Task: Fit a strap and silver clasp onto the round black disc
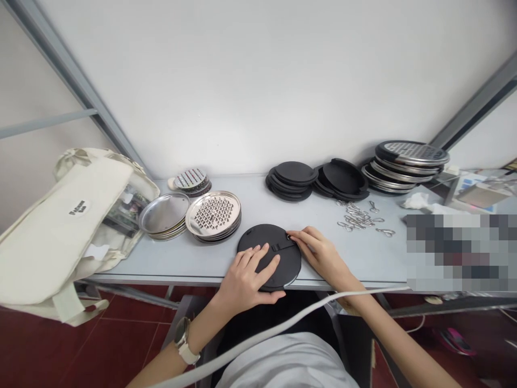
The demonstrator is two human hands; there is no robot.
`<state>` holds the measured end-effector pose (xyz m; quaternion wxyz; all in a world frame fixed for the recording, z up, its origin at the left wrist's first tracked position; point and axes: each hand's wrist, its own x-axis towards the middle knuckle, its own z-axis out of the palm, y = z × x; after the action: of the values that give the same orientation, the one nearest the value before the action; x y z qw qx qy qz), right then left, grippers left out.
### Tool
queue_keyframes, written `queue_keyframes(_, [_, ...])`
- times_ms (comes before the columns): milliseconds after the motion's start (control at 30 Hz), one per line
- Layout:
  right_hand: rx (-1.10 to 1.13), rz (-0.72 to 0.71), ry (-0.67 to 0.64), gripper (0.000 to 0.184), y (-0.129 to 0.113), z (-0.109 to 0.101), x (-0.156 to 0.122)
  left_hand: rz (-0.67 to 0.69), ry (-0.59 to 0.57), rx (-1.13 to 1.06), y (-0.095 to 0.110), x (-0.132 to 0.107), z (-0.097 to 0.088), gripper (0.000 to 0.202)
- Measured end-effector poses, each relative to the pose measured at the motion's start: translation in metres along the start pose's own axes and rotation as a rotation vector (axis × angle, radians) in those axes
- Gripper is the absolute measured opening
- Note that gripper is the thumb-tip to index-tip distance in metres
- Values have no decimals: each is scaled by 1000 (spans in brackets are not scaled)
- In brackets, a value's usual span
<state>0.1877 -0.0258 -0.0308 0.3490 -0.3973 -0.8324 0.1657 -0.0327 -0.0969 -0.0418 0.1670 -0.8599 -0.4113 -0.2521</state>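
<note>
A black round plastic disc (278, 256) lies at the table's front edge, with a raised slot-like detail near its middle and a thin line running to the right. My left hand (249, 277) spreads its fingers over the disc's left side, the thumb at its front rim, holding it. At the disc's upper right edge, my right hand (317, 250) pinches a small ring-like metal piece (289, 236), mostly covered by the fingertips. Several loose metal snap clips (359, 218) lie in a heap beyond my right hand.
Left stand stacks of plain metal discs (165, 213), grater discs (214, 214) and smaller grater discs (190, 179). Black discs (293, 175), black round trays (343, 178) and assembled graters (410, 161) line the wall. A cream bag (60, 231) hangs over the left end. A white cable (262, 339) crosses my lap.
</note>
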Motion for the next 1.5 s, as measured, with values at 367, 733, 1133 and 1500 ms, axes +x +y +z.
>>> queue_keyframes(367, [54,25,-37,20,-6,-2,1,-2,6,9,0,-1,0,61])
queue_keyframes(733, [37,127,-102,17,-8,-3,1,-2,-5,-6,0,-1,0,61])
queue_keyframes(1133, [-10,88,-113,15,-4,0,0,0,-1,-11,0,-1,1,61])
queue_keyframes(1500, [-107,43,-94,16,-3,3,-2,-1,2,-6,0,0,0,60])
